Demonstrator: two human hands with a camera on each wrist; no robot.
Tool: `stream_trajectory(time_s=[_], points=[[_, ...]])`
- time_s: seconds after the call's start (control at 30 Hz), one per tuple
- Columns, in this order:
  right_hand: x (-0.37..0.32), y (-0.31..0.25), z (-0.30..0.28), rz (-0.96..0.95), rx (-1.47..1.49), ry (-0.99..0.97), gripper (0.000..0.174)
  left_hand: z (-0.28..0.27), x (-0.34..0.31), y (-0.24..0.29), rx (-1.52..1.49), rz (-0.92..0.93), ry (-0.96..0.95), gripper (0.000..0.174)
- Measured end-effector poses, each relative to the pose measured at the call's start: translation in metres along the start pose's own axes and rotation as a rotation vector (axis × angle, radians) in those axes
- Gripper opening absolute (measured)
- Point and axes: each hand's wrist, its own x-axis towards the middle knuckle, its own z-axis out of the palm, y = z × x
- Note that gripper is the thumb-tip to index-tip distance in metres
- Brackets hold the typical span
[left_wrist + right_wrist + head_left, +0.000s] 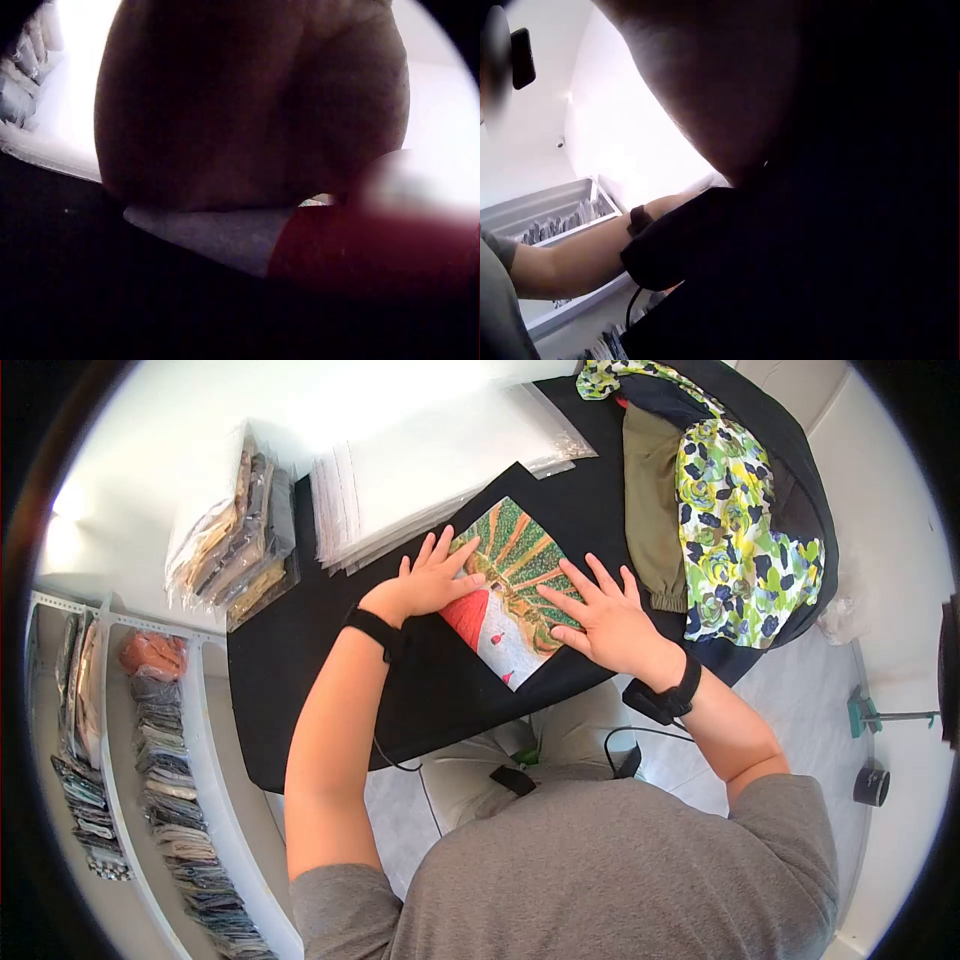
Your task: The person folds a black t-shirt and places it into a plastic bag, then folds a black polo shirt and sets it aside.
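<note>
Folded printed piece lies flat on black-covered table, near edge side. Left hand and right hand both rest on it, fingers spread, gripping nothing (wrist views too dark to add much). Beyond: clear plastic sleeves; floral garment off right.

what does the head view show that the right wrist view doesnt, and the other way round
Only the head view shows the printed piece under the spread fingers, the floral garment, the olive garment and the stack of clear bags.

Only the right wrist view shows a small dark round fixture high up and a dark rectangular object near the top left corner.

Both share the left forearm, the shelving and part of the right hand, dark and close in the wrist view.
</note>
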Motion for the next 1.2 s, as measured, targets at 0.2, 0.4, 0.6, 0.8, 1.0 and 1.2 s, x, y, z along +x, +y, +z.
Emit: stream_trajectory(time_s=[0.2, 0.4, 0.6, 0.8, 1.0, 1.2], points=[[0.000, 0.002, 0.003, -0.025, 0.027, 0.096, 0.050, -0.007, -0.027, 0.010, -0.051, 0.178, 0.103, 0.069], [-0.002, 0.002, -0.002, -0.028, 0.040, 0.088, 0.055, 0.023, -0.086, 0.050, 0.135, 0.538, 0.168, 0.077], [-0.014, 0.016, -0.025, -0.111, 0.296, 0.026, 0.072, 0.030, -0.073, 0.055, 0.227, 0.476, 0.262, 0.058], [-0.017, 0.028, -0.012, -0.025, 0.377, 0.306, 0.058, 0.004, -0.081, 0.058, -0.064, 0.552, 0.397, 0.043], [0.011, 0.030, -0.094, 0.085, 0.685, 0.376, 0.026, -0.058, -0.145, 0.072, -0.612, 0.360, 0.370, 0.028], [0.076, 0.023, -0.160, 0.083, 1.120, 0.185, 0.031, -0.082, -0.166, 0.045, -1.454, 0.233, 0.444, 0.027]])
